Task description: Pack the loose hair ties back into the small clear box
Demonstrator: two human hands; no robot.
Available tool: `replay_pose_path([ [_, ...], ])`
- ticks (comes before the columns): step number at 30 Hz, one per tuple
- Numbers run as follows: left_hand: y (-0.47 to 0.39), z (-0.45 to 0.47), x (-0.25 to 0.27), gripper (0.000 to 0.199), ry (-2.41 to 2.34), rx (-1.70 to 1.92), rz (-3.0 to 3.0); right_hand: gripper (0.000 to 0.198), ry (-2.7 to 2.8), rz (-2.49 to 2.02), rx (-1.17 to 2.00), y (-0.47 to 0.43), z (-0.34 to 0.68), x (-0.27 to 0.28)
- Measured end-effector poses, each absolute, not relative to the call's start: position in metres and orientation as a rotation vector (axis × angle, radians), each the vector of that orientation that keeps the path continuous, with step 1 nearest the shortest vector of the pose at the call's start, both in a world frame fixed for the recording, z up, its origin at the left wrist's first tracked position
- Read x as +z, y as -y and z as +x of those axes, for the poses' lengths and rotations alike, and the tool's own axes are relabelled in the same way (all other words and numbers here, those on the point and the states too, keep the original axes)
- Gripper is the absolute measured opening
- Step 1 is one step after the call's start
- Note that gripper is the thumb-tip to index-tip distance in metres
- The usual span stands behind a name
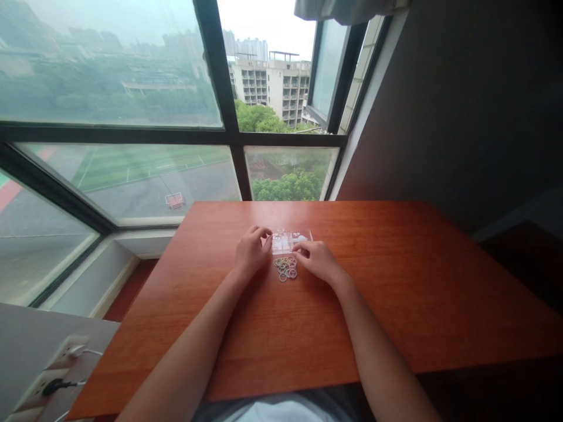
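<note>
Single view, head-worn: the camera looks forward and down from above the near edge of a reddish-brown, wood-grained table (396, 310). Pale clothing (272, 412) shows at bottom centre. Frame centre falls about the table's far edge; the person's bare left hand (253, 252) and bare right hand (317, 258) lie just below it, small in frame, consistent with wide coverage. A dark-framed glass window (132, 135) fills the upper left and centre; a dark grey wall (440, 105) bounds the right.
</note>
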State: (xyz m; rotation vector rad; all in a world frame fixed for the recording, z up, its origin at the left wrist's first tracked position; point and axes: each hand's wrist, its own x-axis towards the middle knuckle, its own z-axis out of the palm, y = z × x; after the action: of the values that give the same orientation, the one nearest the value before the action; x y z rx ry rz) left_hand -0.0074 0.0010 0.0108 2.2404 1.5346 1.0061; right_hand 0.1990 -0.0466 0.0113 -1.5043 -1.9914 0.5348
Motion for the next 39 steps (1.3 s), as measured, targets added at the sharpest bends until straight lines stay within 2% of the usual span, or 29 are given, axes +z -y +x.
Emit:
replay_pose_path([
  [10, -0.001, -0.011, 0.009, 0.016, -1.509, 0.988, 2.203, 0.016, 2.055, -1.496, 0.641, 0.051, 0.206, 0.019],
  [17, 0.013, -0.012, 0.030, 0.021, -1.457, 0.623, 2.476, 0.018, 2.091, -1.478, 0.693, 0.053, 0.203, 0.015],
  [22, 0.016, -0.010, 0.032, 0.020, -1.514, 0.356, 2.550, 0.015, 2.066, -1.516, 0.606, 0.049, 0.201, 0.013],
  [25, 0.014, -0.007, 0.029, 0.021, -1.545, 0.253, 2.496, 0.020, 2.031, -1.563, 0.579, 0.047, 0.198, 0.012],
  [28, 0.011, -0.005, 0.026, 0.021, -1.527, 0.226, 2.428, 0.027, 2.043, -1.640, 0.547, 0.047, 0.192, 0.010],
  [39, 0.009, 0.000, 0.028, 0.017, -1.569, 0.113, 2.363, 0.031, 2.153, -1.922, 0.330, 0.051, 0.176, 0.014],
])
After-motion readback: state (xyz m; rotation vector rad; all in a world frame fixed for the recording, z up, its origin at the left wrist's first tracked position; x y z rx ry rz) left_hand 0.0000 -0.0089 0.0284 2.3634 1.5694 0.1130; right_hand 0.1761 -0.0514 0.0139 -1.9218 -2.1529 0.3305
